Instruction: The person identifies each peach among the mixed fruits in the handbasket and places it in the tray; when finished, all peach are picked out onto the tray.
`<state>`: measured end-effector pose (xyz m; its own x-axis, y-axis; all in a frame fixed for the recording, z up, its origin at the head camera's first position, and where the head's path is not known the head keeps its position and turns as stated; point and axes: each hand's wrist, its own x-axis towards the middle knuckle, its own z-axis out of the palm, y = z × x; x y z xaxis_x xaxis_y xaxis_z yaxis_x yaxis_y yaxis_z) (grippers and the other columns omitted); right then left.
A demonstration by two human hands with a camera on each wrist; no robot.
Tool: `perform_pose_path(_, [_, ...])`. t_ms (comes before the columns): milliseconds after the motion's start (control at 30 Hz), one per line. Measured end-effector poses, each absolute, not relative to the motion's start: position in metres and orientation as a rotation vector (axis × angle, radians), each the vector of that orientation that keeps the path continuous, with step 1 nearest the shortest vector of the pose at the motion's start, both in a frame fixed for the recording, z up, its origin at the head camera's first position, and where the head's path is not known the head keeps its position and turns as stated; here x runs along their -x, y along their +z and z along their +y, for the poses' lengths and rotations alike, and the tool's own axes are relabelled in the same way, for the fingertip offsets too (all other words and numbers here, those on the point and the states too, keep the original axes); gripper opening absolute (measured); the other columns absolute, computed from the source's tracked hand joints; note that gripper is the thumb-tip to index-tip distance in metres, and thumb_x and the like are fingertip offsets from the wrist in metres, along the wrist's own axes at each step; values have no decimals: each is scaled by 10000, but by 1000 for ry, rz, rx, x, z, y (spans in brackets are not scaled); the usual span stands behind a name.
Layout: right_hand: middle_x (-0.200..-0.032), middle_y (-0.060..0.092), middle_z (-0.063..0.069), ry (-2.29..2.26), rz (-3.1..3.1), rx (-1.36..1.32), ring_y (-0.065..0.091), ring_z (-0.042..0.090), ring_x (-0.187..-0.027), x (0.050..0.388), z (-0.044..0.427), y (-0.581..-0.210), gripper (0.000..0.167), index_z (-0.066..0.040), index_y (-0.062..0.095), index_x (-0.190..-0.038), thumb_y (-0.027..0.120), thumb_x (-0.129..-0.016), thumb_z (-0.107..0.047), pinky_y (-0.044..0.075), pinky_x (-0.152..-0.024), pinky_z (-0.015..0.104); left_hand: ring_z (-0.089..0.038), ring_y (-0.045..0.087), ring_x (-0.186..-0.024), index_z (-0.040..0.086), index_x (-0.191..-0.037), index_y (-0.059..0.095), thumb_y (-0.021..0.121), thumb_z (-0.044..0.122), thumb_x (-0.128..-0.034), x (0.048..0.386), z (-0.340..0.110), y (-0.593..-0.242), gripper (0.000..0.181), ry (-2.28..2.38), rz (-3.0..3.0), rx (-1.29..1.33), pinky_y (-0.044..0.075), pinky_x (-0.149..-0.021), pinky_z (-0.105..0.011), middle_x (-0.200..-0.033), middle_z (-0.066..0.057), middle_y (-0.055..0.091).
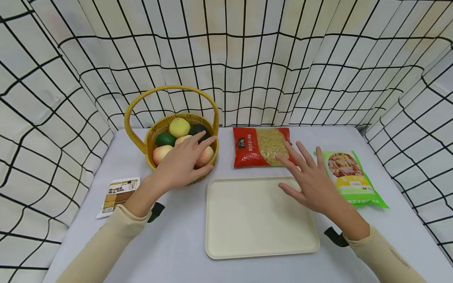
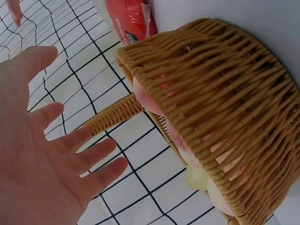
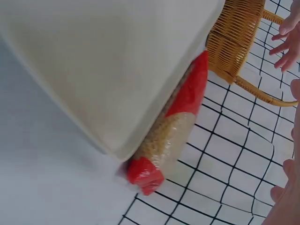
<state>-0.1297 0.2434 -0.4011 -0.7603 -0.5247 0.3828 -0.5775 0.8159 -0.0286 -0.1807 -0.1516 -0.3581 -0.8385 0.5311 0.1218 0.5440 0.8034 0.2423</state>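
Note:
My left hand (image 1: 182,160) hovers above the front of a yellow wicker basket (image 1: 151,135), fingers spread and holding nothing. Inside the basket lie a yellow-green fruit (image 1: 179,127), dark green fruits (image 1: 165,139) and several pinkish peaches (image 1: 162,153), partly hidden by the hand. In the left wrist view the palm (image 2: 42,159) is apart from the basket's woven side (image 2: 225,93). My right hand (image 1: 313,182), fingers spread, is held over the right part of a cream tray (image 1: 258,220). A red bag of pasta (image 1: 253,147) lies just beyond its fingertips.
A green and yellow food packet (image 1: 350,179) lies on the right, partly behind the right hand. At the left is a small white and brown packet (image 1: 118,194). Black grid netting (image 1: 244,65) over white sheeting encloses the white table (image 1: 177,243) at the back and sides.

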Motion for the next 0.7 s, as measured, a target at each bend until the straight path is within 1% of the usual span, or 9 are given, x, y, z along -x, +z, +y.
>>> perform_pose_path(33, [-1809,160,64,216,-2684,-822,119,379,-1672,125,246,-403,737,-284,355,-1665,423,-1052,-689,59,-1246,816,-404,389,-1571,191,-1671,337,683,433,-1019,182,-153,-358,777,-421,-2948,877,365,-1251,-626,-1739,-191,299])
perform_pose_path(100, [-1807,163,70,252,-2788,-800,137,402,-1665,115,251,-408,754,-295,326,-1677,551,-1034,-618,94,-1242,816,-410,394,-1566,161,-1655,373,680,389,-1028,186,-155,-356,735,-414,-2965,892,373,-1244,-632,-1720,-204,333])
perform_pose_path(167, [-1809,152,73,287,-2905,-773,148,422,-1660,103,257,-415,799,-320,279,-1692,632,-1013,-552,132,-1231,817,-421,390,-1565,134,-1636,409,673,326,-1037,189,-157,-354,682,-385,-2976,919,366,-1247,-637,-1699,-219,368])
perform_pose_path(267, [-1816,119,67,365,-3057,-729,154,455,-1652,83,265,-428,815,-364,219,-1704,634,-1024,-537,158,-1209,828,-447,370,-1571,115,-1624,423,660,238,-1044,195,-161,-350,638,-326,-3006,963,339,-1261,-646,-1692,-239,373])
perform_pose_path(400, [-1815,119,82,448,-3145,-670,192,494,-1629,60,275,-447,784,-363,253,-1695,618,-1030,-559,176,-1168,855,-483,361,-1565,121,-1630,409,656,169,-1035,205,-167,-348,646,-322,-3056,995,357,-1241,-664,-1707,-245,337])
perform_pose_path(500, [-1811,136,89,455,-3162,-635,226,494,-1617,49,280,-458,761,-362,285,-1686,609,-1029,-572,205,-1155,859,-498,319,-1580,98,-1618,416,642,107,-1010,213,-172,-352,649,-403,-3106,998,351,-1246,-661,-1719,-248,305])
perform_pose_path(600, [-1808,149,93,466,-3176,-620,246,491,-1610,41,284,-463,745,-370,299,-1681,604,-1032,-573,227,-1151,856,-524,274,-1587,66,-1600,426,624,52,-966,220,-176,-358,664,-482,-3153,1003,330,-1252,-673,-1725,-262,279])
perform_pose_path(700, [-1803,161,106,458,-3182,-622,265,489,-1602,36,288,-466,744,-363,302,-1682,604,-1034,-568,251,-1147,849,-533,249,-1593,71,-1603,420,627,50,-939,225,-175,-361,696,-510,-3183,1014,306,-1257,-690,-1732,-262,259])
